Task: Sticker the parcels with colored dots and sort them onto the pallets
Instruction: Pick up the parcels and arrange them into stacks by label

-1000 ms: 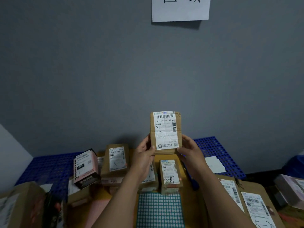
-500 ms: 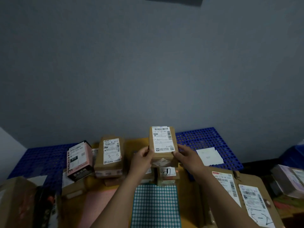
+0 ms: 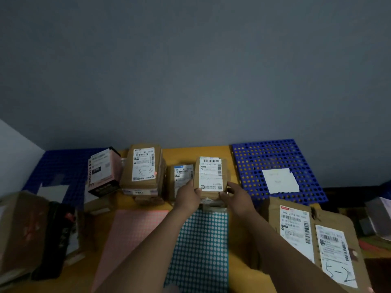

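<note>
My left hand (image 3: 188, 197) and right hand (image 3: 234, 196), fingers clamped on the brown parcel (image 3: 210, 176) at its near corners, hold it label-up (likely to choose a dot colour) toward the far edge of the tabletop (image 3: 184, 152).

A plain grey wall (image 3: 190, 70) fills the whole upper half of the frame. At the left edge, a white surface (image 3: 14, 149) meets it at an angle. Below the wall is a yellow table (image 3: 184, 153). The light is dim.
</note>
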